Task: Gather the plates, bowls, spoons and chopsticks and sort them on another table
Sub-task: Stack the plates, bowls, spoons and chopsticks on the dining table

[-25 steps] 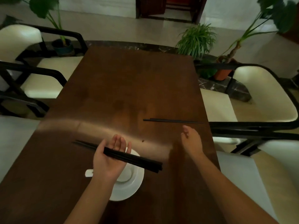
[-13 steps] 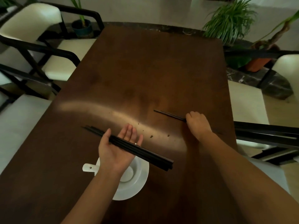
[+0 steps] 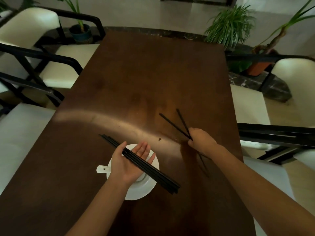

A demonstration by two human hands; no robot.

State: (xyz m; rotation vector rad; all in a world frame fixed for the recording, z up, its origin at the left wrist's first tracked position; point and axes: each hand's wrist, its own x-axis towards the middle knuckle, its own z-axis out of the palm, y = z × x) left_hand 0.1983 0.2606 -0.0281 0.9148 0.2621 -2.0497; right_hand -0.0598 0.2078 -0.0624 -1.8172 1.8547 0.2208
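Down on the dark brown desk, the left hand lies palm up with its fingers straight and spread, and a bundle of black chopsticks rests across the palm, the thumb lying against the bundle's near side. That bundle runs on a slant from upper left to lower right, its thick ends jutting past the palm toward the person. Directly beneath this hand sits a white bowl on the desk, and the handle of a white spoon pokes out at the bowl's left edge; how the rest of the spoon lies is hidden by the hand. To the right, the right hand has its grip curled tight around 2 black chopsticks, whose thin ends fan apart up and to the left, above the desk surface, while their other ends stick out below the wrist. A small dark crumb lies on the desk between the 2 hands. Cream-cushioned chairs with black frames stand along both sides, and potted plants stand beyond the far end.
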